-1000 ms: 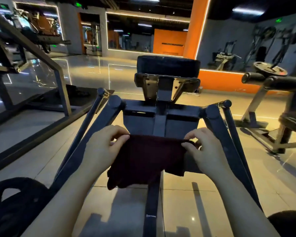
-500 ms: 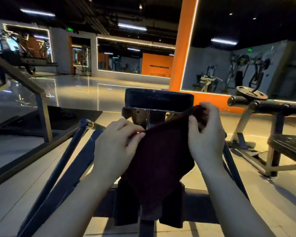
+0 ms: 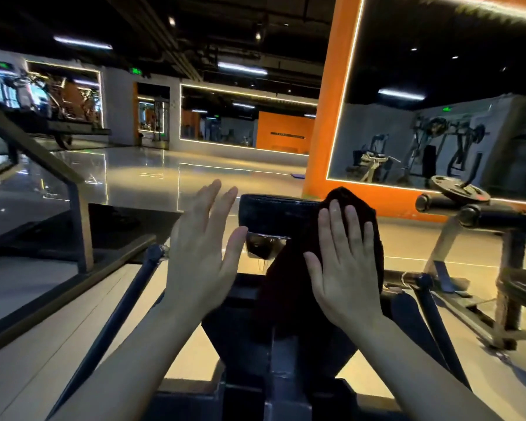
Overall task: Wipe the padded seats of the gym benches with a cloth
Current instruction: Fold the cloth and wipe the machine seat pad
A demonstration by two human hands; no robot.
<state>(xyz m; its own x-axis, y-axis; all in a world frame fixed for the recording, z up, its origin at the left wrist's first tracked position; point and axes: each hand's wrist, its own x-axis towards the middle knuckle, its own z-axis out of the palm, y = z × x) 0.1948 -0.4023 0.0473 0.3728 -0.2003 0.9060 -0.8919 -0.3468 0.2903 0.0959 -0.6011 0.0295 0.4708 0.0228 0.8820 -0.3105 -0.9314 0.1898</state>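
Note:
A dark maroon cloth [image 3: 289, 287] hangs in front of the bench's black padded roll [image 3: 274, 212]. My right hand [image 3: 343, 262] is raised with straight fingers, its palm flat against the cloth, whose top edge shows above the fingertips. My left hand [image 3: 202, 253] is held up beside it with fingers straight and together, holding nothing and apart from the cloth. The bench's dark metal frame [image 3: 286, 360] runs below my forearms. The lower part of the cloth is hard to tell from the dark frame.
A second bench with black roller pads [image 3: 480, 212] and a weight plate [image 3: 460, 189] stands at the right. A dark metal rack frame [image 3: 76, 214] rises at the left. An orange pillar [image 3: 328, 117] stands behind the bench. Shiny tiled floor lies beyond.
Both hands pinched the cloth's top edge before. Now my left hand has let go and opened, and my right hand has flattened against the cloth. The view has tilted upward.

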